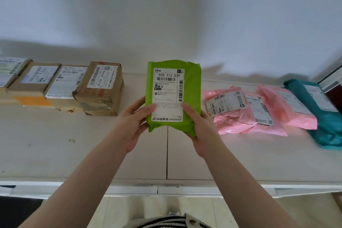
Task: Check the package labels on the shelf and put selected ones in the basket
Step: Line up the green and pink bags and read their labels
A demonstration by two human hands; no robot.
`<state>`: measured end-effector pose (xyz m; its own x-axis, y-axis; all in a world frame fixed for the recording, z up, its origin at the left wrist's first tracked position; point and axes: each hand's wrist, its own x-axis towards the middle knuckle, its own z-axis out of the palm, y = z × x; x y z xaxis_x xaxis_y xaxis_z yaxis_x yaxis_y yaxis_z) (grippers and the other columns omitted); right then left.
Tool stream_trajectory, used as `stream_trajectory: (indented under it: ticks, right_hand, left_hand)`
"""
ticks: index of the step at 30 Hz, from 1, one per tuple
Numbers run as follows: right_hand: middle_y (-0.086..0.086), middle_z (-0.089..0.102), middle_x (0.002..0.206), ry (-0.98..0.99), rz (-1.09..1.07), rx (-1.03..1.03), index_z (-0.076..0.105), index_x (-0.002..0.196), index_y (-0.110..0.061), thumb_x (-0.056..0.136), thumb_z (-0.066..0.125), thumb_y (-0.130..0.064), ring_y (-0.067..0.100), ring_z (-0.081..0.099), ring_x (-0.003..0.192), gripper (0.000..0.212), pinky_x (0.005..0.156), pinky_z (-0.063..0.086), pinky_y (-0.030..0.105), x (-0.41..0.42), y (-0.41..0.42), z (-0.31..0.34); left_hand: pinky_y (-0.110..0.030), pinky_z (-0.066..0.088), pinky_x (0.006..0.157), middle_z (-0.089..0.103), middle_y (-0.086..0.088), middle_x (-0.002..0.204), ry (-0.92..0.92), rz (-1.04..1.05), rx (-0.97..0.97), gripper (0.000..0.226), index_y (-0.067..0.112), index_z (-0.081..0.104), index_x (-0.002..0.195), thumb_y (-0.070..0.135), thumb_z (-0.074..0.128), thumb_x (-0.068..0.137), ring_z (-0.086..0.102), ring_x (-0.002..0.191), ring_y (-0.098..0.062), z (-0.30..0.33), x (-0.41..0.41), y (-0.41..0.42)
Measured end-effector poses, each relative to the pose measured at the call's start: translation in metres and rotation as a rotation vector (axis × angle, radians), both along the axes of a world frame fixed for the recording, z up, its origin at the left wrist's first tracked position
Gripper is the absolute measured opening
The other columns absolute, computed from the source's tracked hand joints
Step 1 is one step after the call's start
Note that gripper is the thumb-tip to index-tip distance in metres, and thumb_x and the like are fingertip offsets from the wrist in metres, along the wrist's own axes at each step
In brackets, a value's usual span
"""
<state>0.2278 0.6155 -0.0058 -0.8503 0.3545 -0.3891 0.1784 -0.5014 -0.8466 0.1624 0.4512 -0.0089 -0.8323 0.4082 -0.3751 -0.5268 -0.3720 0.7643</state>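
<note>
- Both hands, left hand point(134, 123) and right hand point(199, 126), pinch the green mailer point(190, 87) by its lower corners, upright above the shelf point(55, 144).
- Its white label point(168, 94) reads "900 T12 039".
- Boxes point(100, 89) sit left, pink bags point(240, 109) right.

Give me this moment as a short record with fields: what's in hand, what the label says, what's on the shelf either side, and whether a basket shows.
held item: green package, lifted above the shelf, label facing the camera
grip: left hand and right hand at its lower corners
label code: 900 T12 039
shelf, left: row of cardboard boxes, labels up
shelf, right: pink packages, overlapping, then a teal package
basket: not in view
</note>
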Motion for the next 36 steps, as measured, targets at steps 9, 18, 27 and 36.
stream_trajectory:
  ticks: [9, 18, 27, 36]
  right_hand:
    - [0.006, 0.076, 0.095, 0.004, -0.026, 0.036, 0.066, 0.107, -0.008, 0.088, 0.068, -0.005, 0.017, 0.072, 0.078, 0.02, 0.067, 0.059, 0.028, 0.001, 0.01, -0.009]
    - [0.005, 0.078, 0.085, 0.002, -0.057, -0.066, 0.063, 0.114, -0.002, 0.09, 0.064, 0.0, 0.016, 0.075, 0.071, 0.025, 0.059, 0.059, 0.025, -0.011, 0.005, -0.023]
    - [0.011, 0.072, 0.098, -0.13, 0.009, -0.004, 0.06, 0.126, 0.0, 0.09, 0.066, -0.001, 0.02, 0.07, 0.08, 0.036, 0.074, 0.06, 0.028, -0.061, -0.027, -0.05]
    - [0.015, 0.068, 0.11, -0.198, 0.002, 0.292, 0.054, 0.125, -0.007, 0.082, 0.077, -0.016, 0.03, 0.069, 0.098, 0.049, 0.091, 0.056, 0.048, -0.088, -0.048, -0.07]
  left_hand:
    - [-0.031, 0.061, 0.075, 0.073, -0.009, 0.111, -0.026, 0.092, -0.082, 0.042, 0.014, 0.061, 0.129, 0.008, 0.063, 0.087, 0.07, 0.092, -0.02, -0.001, -0.003, 0.005]
    - [-0.025, 0.06, 0.075, 0.07, -0.016, 0.115, 0.01, 0.161, -0.067, 0.04, 0.003, 0.054, 0.13, 0.003, 0.058, 0.091, 0.072, 0.087, -0.018, -0.009, -0.002, 0.003]
    - [-0.028, 0.044, 0.098, 0.065, -0.012, 0.113, -0.155, 0.389, -0.101, 0.023, 0.004, 0.061, 0.116, 0.002, 0.056, 0.093, 0.062, 0.086, -0.011, -0.024, -0.005, -0.013]
    - [-0.025, 0.05, 0.065, 0.058, -0.003, 0.083, -0.278, 0.511, -0.226, 0.036, 0.004, 0.06, 0.124, 0.015, 0.066, 0.09, 0.054, 0.071, -0.013, -0.045, -0.013, -0.014]
